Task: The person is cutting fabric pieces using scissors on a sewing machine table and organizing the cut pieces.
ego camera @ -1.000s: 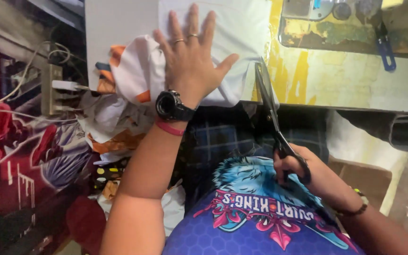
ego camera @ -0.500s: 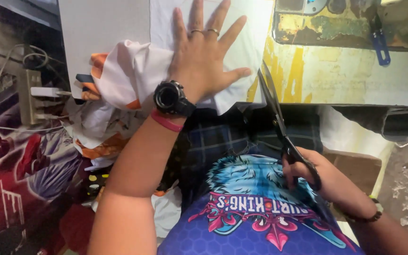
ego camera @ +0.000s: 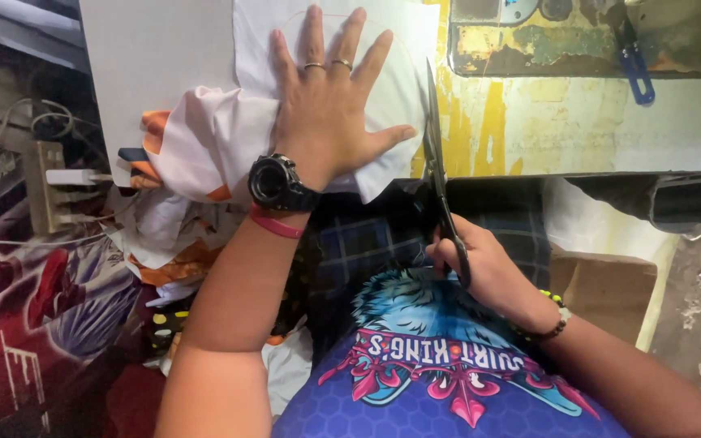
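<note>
Head view, looking straight down: the left hand [ego camera: 330, 105] lies flat, palm down, fingers spread wide on a white cloth [ego camera: 391, 89] that rests on the tabletop [ego camera: 610, 122]. Two rings sit on its fingers, and a black wristwatch [ego camera: 276, 183] with a pink band [ego camera: 276, 225] just behind it wraps the wrist. The cloth reaches out past the fingertips and past the thumb, and a faint curved line shows on it beyond the fingertips.

To the thumb side of that hand, just beside the thumb tip, run the long dark blades of a pair of scissors [ego camera: 434, 154]. The blades lie almost together along the right edge of the white cloth, pointing away from the person. The right hand [ego camera: 480, 264] is curled tight around the scissor handles, close to the body and below the tabletop's near edge; a beaded bracelet [ego camera: 553, 312] rings its wrist.

On the little-finger side of the left hand, a bunched heap of white and orange fabric [ego camera: 204, 142] spills off the tabletop edge, touching the wrist area. Further out on that side, a power strip [ego camera: 50, 195] with a white plug sits among cables.

Well beyond the right hand, at the far side of the tabletop, a worn metal plate [ego camera: 578, 40] lies flat, and a small blue-handled tool [ego camera: 633, 61] rests on it. The tabletop near the scissors shows yellow paint streaks.
</note>
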